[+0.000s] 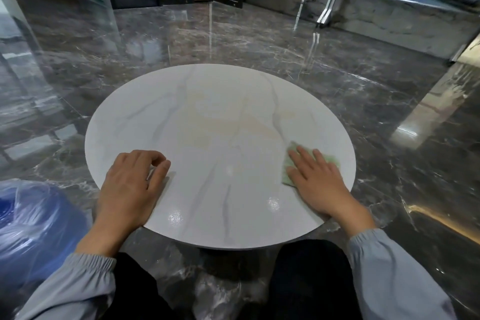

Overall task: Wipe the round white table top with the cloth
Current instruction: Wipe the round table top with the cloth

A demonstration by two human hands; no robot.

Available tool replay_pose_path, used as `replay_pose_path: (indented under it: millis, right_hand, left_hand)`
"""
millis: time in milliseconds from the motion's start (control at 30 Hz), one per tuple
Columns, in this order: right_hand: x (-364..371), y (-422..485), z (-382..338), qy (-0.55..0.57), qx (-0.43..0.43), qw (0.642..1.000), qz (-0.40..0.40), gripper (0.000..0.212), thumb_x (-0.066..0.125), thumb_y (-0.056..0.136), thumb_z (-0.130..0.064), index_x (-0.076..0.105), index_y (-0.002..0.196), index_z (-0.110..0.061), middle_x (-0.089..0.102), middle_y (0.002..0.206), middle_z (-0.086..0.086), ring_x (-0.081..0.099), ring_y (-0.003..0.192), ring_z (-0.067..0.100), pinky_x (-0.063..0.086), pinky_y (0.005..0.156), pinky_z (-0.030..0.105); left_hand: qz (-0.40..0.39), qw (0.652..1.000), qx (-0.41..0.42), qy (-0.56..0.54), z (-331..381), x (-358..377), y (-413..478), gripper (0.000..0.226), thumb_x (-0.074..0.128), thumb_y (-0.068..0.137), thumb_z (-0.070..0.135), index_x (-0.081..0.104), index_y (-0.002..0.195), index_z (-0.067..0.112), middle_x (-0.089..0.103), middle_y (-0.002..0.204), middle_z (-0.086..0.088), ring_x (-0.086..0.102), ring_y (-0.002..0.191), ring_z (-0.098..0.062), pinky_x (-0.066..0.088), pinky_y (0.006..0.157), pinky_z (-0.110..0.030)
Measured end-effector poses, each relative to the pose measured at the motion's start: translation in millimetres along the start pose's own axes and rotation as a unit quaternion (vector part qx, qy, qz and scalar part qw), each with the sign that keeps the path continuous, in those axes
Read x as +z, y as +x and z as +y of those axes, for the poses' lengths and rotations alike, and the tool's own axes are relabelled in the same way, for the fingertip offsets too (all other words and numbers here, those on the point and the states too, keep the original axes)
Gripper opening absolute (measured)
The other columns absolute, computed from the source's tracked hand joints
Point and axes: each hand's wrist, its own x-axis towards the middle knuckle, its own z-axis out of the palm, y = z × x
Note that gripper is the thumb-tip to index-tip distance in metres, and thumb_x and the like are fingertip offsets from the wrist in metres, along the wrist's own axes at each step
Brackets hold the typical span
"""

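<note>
The cloth (291,150) is directly under my right hand (319,182), so that hand does the wiping. My fingers are spread flat and press the green fabric onto the counter (220,112), pinching nothing. The cloth shows past my fingertips and on both sides of my fingers, so it seems to lie crosswise to them. It sits at the near right, close to the rim, with most of the pale veined top ahead and to my left, so I judge the next stroke should go that way. My left hand (132,184) rests near the left rim with its fingers loosely bent, holding nothing and well apart from the cloth. The floor (233,39) around the counter is dark glossy marble, and a blue plastic-wrapped bundle (31,215) lies by my left sleeve.
</note>
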Motion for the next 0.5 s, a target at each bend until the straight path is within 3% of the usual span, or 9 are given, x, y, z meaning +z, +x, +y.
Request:
replay_pose_path:
  millis: [100,333,433,500]
  right_hand:
    - [6,-3,-22,-0.009,-0.01,1.0,0.002,0.057,0.012,0.109,-0.049,-0.004,0.163,-0.042,-0.015,0.171,-0.016,-0.018,0.158,0.023,-0.009,0.126,0.052]
    - [43,-67,-160,-0.003,-0.277,0.961,0.006,0.058,0.018,0.108,-0.05,0.005,0.163,-0.041,-0.006,0.172,-0.017,-0.021,0.157,0.02,-0.018,0.123,0.05]
    - [35,-54,-144,0.003,-0.284,0.959,-0.012,0.059,0.022,0.107,-0.055,0.004,0.163,-0.046,-0.006,0.17,-0.022,-0.02,0.156,0.012,-0.017,0.124,0.042]
    - [25,-27,-111,-0.002,-0.221,0.975,-0.007,0.06,0.024,0.108,-0.054,0.003,0.163,-0.045,-0.007,0.171,-0.021,-0.015,0.158,0.014,-0.012,0.124,0.04]
  left_hand:
    - [0.009,1.0,-0.003,-0.002,4,0,-1,0.03,0.045,0.102,0.046,0.065,0.103,0.024,0.063,0.1,0.005,0.051,0.097,-0.025,0.042,0.088,-0.042]
    - [0.019,1.0,-0.003,-0.013,1,1,-3,0.023,0.053,0.107,0.041,0.065,0.104,0.022,0.062,0.097,0.004,0.052,0.094,-0.026,0.042,0.086,-0.042]
    - [0.013,1.0,-0.01,-0.019,1,-2,-2,0.029,0.048,0.101,0.045,0.066,0.103,0.023,0.062,0.096,0.005,0.05,0.094,-0.023,0.04,0.085,-0.038]
    - [0.013,1.0,-0.008,-0.026,3,-3,-1,0.032,0.045,0.1,0.048,0.066,0.102,0.024,0.061,0.095,0.007,0.048,0.093,-0.02,0.037,0.084,-0.034]
